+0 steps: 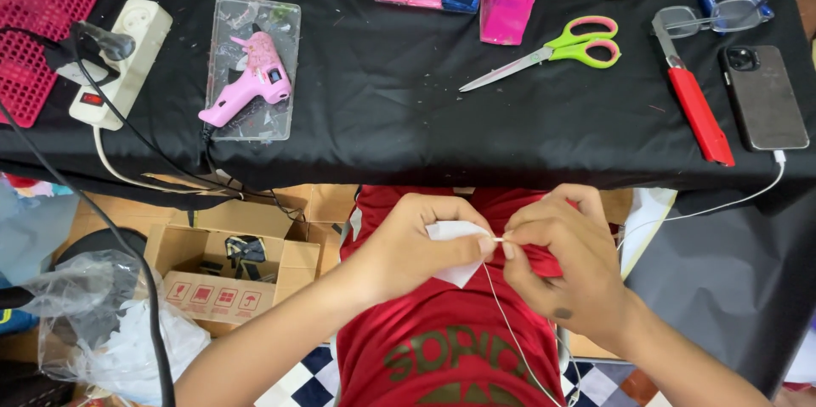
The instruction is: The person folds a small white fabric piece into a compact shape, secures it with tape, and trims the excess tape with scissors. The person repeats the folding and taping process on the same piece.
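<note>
While the left hand (408, 245) pinches the white fabric piece (455, 247), the right hand (557, 258) grip closes on the thread (510, 322) immediately beside it; thread trails downward.

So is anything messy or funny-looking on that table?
A little. The clear tray under the pink glue gun is smeared with old glue blobs, and the red-handled tool pokes over the table edge. Both hands just pinch white fabric and thread.
</note>
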